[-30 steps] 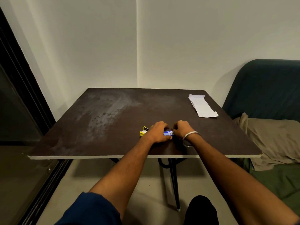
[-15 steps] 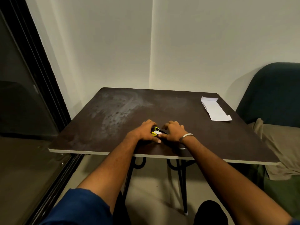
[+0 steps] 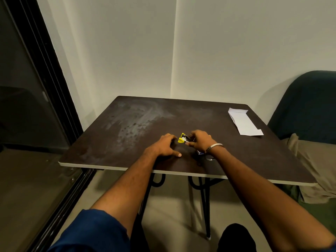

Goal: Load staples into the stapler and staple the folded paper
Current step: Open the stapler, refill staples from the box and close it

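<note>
- Head view: a dark brown table (image 3: 236, 160) stands against a pale wall (image 3: 127, 51), with thin black metal legs under its near edge.
- The right hand (image 3: 201, 140) grips a small yellow and black stapler (image 3: 184, 140) near the middle of the table, fingers curled round its right end. The stapler's yellow tip points left, toward the other hand.
- The left hand (image 3: 164, 147) lies on the table just left of the stapler, fingers spread and loosely bent, the thumb stretched out toward the near edge. Its fingertips (image 3: 173, 137) come very close to the yellow tip; whether they touch it I cannot tell. This hand holds nothing.
- A silver bangle (image 3: 215, 146) sits on the right wrist.
- A small blue and white thing, probably the staple box (image 3: 200, 152), shows only as a corner under the right wrist, on the table; too little is visible to say more.
- The folded paper (image 3: 242, 122), white and long, lies flat near the far right corner of the table, well apart from both hands and the stapler.
- A pale smeared patch marks the table's far left part.
- A dark green chair (image 3: 309, 106) stands to the right of the table, with a beige cloth (image 3: 312, 166) draped below it.
- A dark glass door (image 3: 21, 106) with a black frame fills the left side.
- A blue sleeve (image 3: 87, 233) covers the left upper arm at the bottom edge.
</note>
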